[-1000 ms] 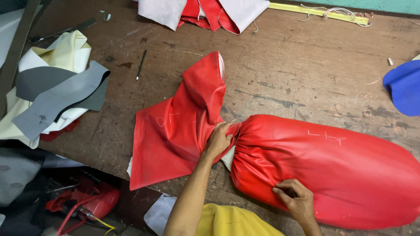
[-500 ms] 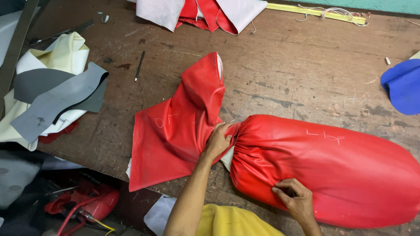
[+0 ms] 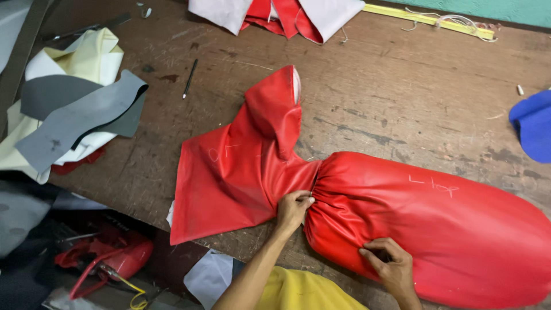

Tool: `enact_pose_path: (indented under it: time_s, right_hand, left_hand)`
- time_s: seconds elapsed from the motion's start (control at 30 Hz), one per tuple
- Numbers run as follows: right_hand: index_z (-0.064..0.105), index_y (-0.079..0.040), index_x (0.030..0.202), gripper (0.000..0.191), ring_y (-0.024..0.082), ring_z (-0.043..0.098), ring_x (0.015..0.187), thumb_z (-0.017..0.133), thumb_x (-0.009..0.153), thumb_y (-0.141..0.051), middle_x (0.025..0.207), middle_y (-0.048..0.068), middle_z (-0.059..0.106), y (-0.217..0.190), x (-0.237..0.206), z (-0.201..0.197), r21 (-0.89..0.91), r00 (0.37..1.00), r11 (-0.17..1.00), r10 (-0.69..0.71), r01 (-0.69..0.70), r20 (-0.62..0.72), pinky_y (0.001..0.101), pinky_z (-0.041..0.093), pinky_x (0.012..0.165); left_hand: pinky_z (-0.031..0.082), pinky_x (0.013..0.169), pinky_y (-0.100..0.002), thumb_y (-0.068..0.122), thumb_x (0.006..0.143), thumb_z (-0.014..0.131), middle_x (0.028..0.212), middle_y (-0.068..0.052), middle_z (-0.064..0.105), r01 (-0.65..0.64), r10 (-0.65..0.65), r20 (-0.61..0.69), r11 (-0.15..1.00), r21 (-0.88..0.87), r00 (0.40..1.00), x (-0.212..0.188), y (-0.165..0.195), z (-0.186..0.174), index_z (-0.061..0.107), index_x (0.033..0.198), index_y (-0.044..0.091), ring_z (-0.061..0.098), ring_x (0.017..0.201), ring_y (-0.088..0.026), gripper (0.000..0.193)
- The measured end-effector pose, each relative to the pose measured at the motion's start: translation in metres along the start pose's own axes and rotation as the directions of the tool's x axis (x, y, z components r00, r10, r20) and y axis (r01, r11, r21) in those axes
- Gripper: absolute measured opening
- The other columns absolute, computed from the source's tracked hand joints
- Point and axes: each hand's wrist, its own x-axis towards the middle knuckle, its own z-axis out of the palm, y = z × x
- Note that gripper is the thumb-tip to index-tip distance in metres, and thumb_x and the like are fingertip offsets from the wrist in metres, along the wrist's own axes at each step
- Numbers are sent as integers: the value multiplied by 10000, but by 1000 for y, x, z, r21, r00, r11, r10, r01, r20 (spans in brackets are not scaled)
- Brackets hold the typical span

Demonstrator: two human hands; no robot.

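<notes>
Cover (image 3: 436, 229), glossy red, stuffed, neck gathered

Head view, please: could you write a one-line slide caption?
Left hand pinches the gathered neck of a stuffed red vinyl cover while right hand presses its side.

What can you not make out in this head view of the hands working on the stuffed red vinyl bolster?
- Filling of the stuffed red vinyl bolster: hidden by its cover.
- Bolster's far end: cut off by the right edge.
- What closes the gathered neck: hidden under the left hand.
- Right hand fingers: curled into the vinyl, tips hidden.
- Blue fabric piece: cut by the edge.
</notes>
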Motion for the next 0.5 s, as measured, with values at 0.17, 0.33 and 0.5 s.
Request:
enact_pose_path:
  time_s: [0.17, 0.33, 0.5]
  right_hand:
    - [780, -69, 899, 180, 128, 572, 585, 852, 734, -83, 799, 20, 723, -10, 2, 0, -153, 996, 985, 82, -78, 25, 279, 484, 566]
    - [738, -92, 981, 230, 134, 609, 659, 808, 762, -104, 892, 31, 692, -19, -10, 6, -229, 995, 969, -97, 93, -9, 277, 511, 613]
    - [761, -118, 1027, 282, 149, 592, 648, 847, 758, -135, 830, 46, 663, -20, -8, 2, -287, 999, 957, 51, -44, 17, 289, 509, 625]
  left_hand:
    - [594, 690, -330, 127, 840, 769, 876, -140, 783, -16, 16, -11, 998, 59, 1000, 5, -10, 3, 766, 1011, 8, 759, 762, -201, 208]
    - [598, 704, -340, 137, 899, 722, 925, -136, 787, -45, 45, -7, 999, -26, 999, -7, -7, -1, 745, 1060, 19, 764, 783, -221, 201]
    - [597, 759, -356, 111, 920, 663, 1035, -149, 759, -160, 161, -16, 985, 69, 987, -19, 21, -9, 696, 1158, 20, 753, 873, -259, 258]
